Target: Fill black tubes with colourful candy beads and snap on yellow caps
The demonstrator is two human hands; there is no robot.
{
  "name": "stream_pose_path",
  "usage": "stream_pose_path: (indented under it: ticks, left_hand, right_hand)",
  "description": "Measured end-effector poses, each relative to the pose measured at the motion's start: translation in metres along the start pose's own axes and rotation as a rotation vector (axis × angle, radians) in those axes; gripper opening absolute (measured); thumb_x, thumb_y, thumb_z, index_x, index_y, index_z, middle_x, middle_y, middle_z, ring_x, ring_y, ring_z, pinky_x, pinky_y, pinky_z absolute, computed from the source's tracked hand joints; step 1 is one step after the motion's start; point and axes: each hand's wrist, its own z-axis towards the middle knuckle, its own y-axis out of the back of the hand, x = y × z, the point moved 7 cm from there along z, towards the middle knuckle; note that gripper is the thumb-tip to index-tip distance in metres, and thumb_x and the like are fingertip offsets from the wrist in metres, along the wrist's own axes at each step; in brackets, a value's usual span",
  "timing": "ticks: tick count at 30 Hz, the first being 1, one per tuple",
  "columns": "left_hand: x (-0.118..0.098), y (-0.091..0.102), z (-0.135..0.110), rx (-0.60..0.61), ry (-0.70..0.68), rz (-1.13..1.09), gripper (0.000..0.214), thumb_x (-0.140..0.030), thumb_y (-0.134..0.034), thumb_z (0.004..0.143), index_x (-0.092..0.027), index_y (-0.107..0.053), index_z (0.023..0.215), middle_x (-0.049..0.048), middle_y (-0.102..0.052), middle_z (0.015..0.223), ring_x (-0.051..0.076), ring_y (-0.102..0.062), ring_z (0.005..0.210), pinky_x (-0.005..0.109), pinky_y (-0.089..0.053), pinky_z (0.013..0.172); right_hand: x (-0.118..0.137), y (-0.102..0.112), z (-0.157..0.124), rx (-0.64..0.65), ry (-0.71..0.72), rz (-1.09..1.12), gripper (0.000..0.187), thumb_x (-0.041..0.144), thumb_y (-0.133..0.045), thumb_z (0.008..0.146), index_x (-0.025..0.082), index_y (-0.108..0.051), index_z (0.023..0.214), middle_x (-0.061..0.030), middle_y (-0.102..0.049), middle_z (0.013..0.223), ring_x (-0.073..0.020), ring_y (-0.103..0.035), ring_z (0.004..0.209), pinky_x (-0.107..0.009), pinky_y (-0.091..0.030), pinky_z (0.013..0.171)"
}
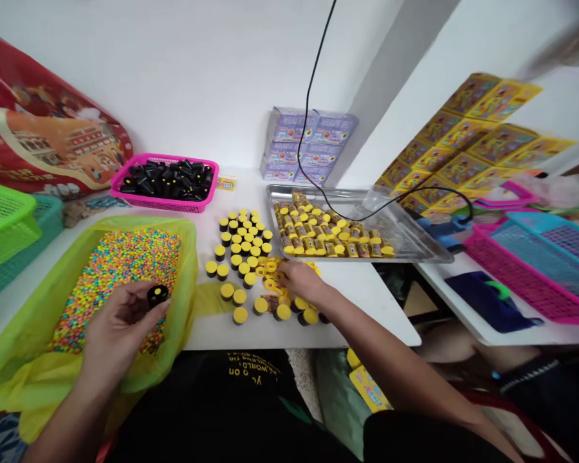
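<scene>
Between thumb and fingers of my left hand (118, 321) is a small black cup (157, 295) with a yellow dot inside, held above the colourful candy balls (125, 257). These lie in a basin lined with a yellow plastic bag (188, 244). My right hand (299, 281) reaches into a pile of yellow ring-like caps (270, 267) on the table, fingers bent together; its fingertips are partly hidden, so what they pinch does not show. Many black cups with yellow lids (246, 247) stand upright between my hands.
A pink basket (200, 204) holds black cups at the back left. Behind my right hand lies a metal tray (410, 247) of wrapped yellow pieces, with a black cable (313, 77) hanging across it. Purple boxes (303, 145) and yellow boxes (463, 141) are stacked behind. Another person's leg (458, 347) shows at right.
</scene>
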Motion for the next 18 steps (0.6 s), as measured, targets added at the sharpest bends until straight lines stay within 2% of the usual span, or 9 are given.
stream_pose_path:
  ticks: [2, 4, 8, 10, 11, 13, 14, 16, 18]
  left_hand:
    - [0.002, 0.0, -0.001, 0.024, 0.014, 0.011, 0.039, -0.038, -0.086, 0.065, -0.02, -0.069, 0.095, -0.0012, -0.066, 0.077, 0.015, -0.061, 0.069, 0.026, -0.052, 0.064]
    - [0.003, 0.001, -0.001, 0.043, 0.011, -0.001, 0.037, -0.036, -0.085, 0.066, -0.019, -0.069, 0.094, -0.0007, -0.067, 0.078, 0.015, -0.062, 0.069, 0.026, -0.053, 0.065]
    - [0.001, 0.001, -0.004, 0.028, -0.036, 0.01, 0.034, -0.032, -0.083, 0.069, -0.02, -0.069, 0.097, 0.0, -0.069, 0.08, 0.015, -0.064, 0.069, 0.026, -0.053, 0.064]
    - [-0.004, -0.003, -0.009, 0.046, -0.071, 0.043, 0.029, -0.03, -0.081, 0.071, -0.021, -0.069, 0.096, 0.0004, -0.07, 0.08, 0.016, -0.065, 0.069, 0.028, -0.054, 0.063]
    - [-0.008, -0.006, -0.011, 0.064, -0.088, 0.051, 0.027, -0.03, -0.08, 0.072, -0.022, -0.069, 0.096, 0.0008, -0.07, 0.079, 0.017, -0.066, 0.068, 0.028, -0.054, 0.062]
    - [-0.016, -0.014, -0.016, 0.117, -0.111, 0.031, 0.022, -0.031, -0.078, 0.075, -0.024, -0.068, 0.092, 0.0026, -0.071, 0.08, 0.019, -0.067, 0.069, 0.031, -0.055, 0.059]
    - [-0.021, -0.017, -0.017, 0.125, -0.123, 0.017, 0.023, -0.034, -0.079, 0.075, -0.024, -0.068, 0.093, 0.004, -0.072, 0.082, 0.02, -0.068, 0.069, 0.032, -0.056, 0.058]
    - [-0.024, -0.021, -0.018, 0.125, -0.099, 0.045, 0.022, -0.037, -0.079, 0.077, -0.027, -0.069, 0.094, 0.0039, -0.072, 0.083, 0.022, -0.069, 0.072, 0.035, -0.058, 0.059]
    - [-0.026, -0.02, -0.019, 0.11, -0.08, 0.075, 0.022, -0.038, -0.079, 0.077, -0.028, -0.07, 0.094, 0.0023, -0.072, 0.081, 0.021, -0.068, 0.071, 0.035, -0.058, 0.059]
  right_hand:
    - [0.001, 0.001, -0.001, -0.016, -0.002, 0.011, 0.011, 0.014, -0.075, 0.076, 0.017, -0.073, 0.086, -0.0104, -0.072, 0.096, -0.0222, -0.063, 0.082, -0.03, -0.042, 0.07]
    - [-0.001, 0.004, -0.002, -0.056, -0.019, 0.026, 0.002, 0.016, -0.072, 0.079, 0.017, -0.071, 0.079, -0.0105, -0.07, 0.094, -0.0212, -0.062, 0.08, -0.03, -0.041, 0.07]
    - [0.0, 0.019, -0.009, -0.148, -0.036, 0.07, 0.021, 0.018, -0.06, 0.087, 0.018, -0.064, 0.067, -0.0088, -0.066, 0.086, -0.0192, -0.059, 0.077, -0.03, -0.042, 0.071]
    - [0.014, 0.027, -0.015, -0.188, 0.009, 0.162, 0.022, 0.024, -0.059, 0.088, 0.019, -0.063, 0.067, -0.0072, -0.065, 0.081, -0.0193, -0.058, 0.075, -0.031, -0.044, 0.07]
    - [0.026, 0.031, -0.019, -0.21, 0.043, 0.261, 0.022, 0.029, -0.059, 0.088, 0.02, -0.065, 0.069, -0.0062, -0.064, 0.078, -0.0196, -0.058, 0.073, -0.032, -0.045, 0.068]
    - [0.057, 0.035, -0.027, -0.255, 0.103, 0.73, 0.019, 0.041, -0.068, 0.083, 0.022, -0.07, 0.083, -0.0043, -0.064, 0.076, -0.02, -0.058, 0.069, -0.032, -0.046, 0.061]
    - [0.075, 0.033, -0.03, -0.244, 0.105, 0.975, 0.025, 0.047, -0.073, 0.079, 0.024, -0.071, 0.089, -0.0027, -0.065, 0.075, -0.0187, -0.057, 0.064, -0.031, -0.045, 0.057]
    - [0.121, 0.021, -0.034, -0.119, 0.112, 1.315, 0.032, 0.049, -0.082, 0.07, 0.025, -0.072, 0.089, -0.0001, -0.064, 0.07, -0.0157, -0.053, 0.054, -0.029, -0.04, 0.05]
    - [0.166, 0.01, -0.036, -0.004, 0.125, 1.462, 0.031, 0.048, -0.085, 0.066, 0.024, -0.073, 0.081, 0.0009, -0.062, 0.063, -0.0139, -0.05, 0.048, -0.028, -0.035, 0.047]
